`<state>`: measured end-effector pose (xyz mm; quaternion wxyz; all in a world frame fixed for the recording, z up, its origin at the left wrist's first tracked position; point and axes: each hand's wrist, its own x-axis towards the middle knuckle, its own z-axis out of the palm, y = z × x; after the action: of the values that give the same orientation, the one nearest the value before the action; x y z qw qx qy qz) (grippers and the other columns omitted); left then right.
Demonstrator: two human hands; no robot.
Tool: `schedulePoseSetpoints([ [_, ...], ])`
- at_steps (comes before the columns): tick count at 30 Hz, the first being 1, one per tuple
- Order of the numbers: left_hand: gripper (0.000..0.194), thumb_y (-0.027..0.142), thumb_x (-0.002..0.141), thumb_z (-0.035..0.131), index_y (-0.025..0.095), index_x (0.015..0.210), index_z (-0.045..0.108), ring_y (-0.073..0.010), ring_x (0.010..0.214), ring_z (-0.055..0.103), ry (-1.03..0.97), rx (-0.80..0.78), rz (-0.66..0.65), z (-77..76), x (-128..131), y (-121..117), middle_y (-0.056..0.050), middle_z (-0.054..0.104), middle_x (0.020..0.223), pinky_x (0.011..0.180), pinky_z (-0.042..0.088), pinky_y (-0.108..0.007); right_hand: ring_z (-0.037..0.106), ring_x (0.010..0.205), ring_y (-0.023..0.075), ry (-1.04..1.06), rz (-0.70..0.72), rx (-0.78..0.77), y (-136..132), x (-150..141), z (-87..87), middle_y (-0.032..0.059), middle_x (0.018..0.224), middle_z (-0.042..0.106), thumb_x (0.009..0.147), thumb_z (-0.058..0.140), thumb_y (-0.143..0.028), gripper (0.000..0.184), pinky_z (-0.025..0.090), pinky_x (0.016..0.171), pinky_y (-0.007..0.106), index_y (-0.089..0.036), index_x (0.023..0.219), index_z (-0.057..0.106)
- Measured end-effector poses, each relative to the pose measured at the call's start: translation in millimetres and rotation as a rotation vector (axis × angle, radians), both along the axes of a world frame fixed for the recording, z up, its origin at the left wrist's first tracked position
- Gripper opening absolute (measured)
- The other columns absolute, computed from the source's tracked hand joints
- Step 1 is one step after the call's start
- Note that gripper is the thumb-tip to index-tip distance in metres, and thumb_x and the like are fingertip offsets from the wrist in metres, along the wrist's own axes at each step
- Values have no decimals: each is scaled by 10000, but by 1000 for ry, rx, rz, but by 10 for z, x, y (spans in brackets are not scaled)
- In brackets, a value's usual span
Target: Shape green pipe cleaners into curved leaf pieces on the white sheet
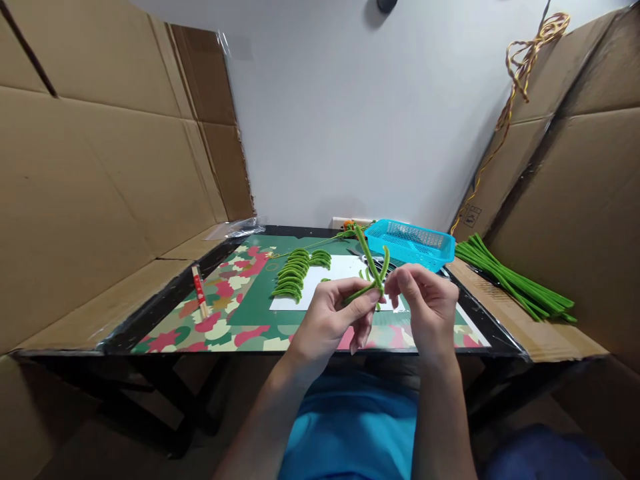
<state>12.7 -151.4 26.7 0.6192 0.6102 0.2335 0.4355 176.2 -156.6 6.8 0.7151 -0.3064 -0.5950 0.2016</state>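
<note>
With the pinch point taken as the centre of the dial, a branched green piece (365,248) is held up above the near part of the table (250,293). One fuzzy stem is pointed toward eleven o'clock, a curved one toward one o'clock, and another is laid toward eight o'clock along the fingers. The step in hand is judged to be the joining or shaping of these stems where they are crossed. For that, a steady crossing seems to be called for on one side and fine fingertip work on the other.

The piece is pinched between thumb and fingers of the left hand (333,319), whose forearm is angled in from seven o'clock. The right hand (425,300) is brought close at three o'clock, its forearm raised steeply from five; its fingers are curled and its thumb bent inward, but whether anything is gripped there cannot be told.

Bent green pieces (290,275) are lined up at nine o'clock, partly on a white sheet (313,297). A blue basket (445,248) is seen at one o'clock, and long green stems (520,283) are heaped at three.
</note>
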Motion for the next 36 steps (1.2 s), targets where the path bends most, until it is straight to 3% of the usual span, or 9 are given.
schedulePoseSetpoints([
  [6, 331, 460, 914, 748, 137, 839, 739, -49, 461, 340, 87, 95, 53, 28, -5, 5, 40, 474, 588, 420, 238, -197, 527, 542, 110, 100, 299, -166, 39, -12, -7, -5, 673, 628, 972, 725, -369, 207, 429, 488, 233, -193, 872, 766],
  [13, 330, 424, 967, 689, 126, 836, 744, -96, 643, 464, 183, 251, 104, 21, -11, 1, -28, 635, 767, 558, 338, -215, 491, 544, 100, 213, 454, -280, 113, -33, -40, -8, 665, 599, 909, 788, -415, 236, 390, 457, 212, -185, 861, 762],
  [18, 314, 416, 992, 662, 145, 848, 727, -94, 608, 499, 201, 304, 189, -22, 6, 1, -24, 658, 788, 546, 384, -213, 483, 535, 94, 191, 420, -281, 128, -18, -64, -9, 657, 591, 882, 817, -394, 246, 383, 445, 210, -170, 812, 743],
  [24, 245, 351, 1039, 590, 187, 894, 702, -123, 725, 586, 325, 567, 419, -86, 48, 20, -10, 676, 833, 597, 425, -215, 466, 515, 81, 125, 307, -262, 140, -23, -42, -6, 695, 622, 875, 826, -376, 217, 370, 426, 209, -170, 841, 765],
  [29, 190, 241, 1012, 602, 185, 842, 666, -114, 695, 589, 314, 677, 542, -137, 61, 56, 5, 663, 794, 604, 453, -213, 570, 639, 128, 107, 222, -180, 120, -36, -9, 18, 803, 656, 837, 864, -344, 193, 438, 456, 218, -205, 945, 786],
  [36, 63, 202, 1000, 635, 202, 1006, 698, -110, 750, 646, 292, 842, 599, -151, 59, 75, 1, 727, 911, 677, 504, -210, 598, 713, 155, 93, 240, -120, 115, -30, -35, 49, 887, 671, 887, 815, -328, 128, 470, 472, 238, -205, 907, 784],
])
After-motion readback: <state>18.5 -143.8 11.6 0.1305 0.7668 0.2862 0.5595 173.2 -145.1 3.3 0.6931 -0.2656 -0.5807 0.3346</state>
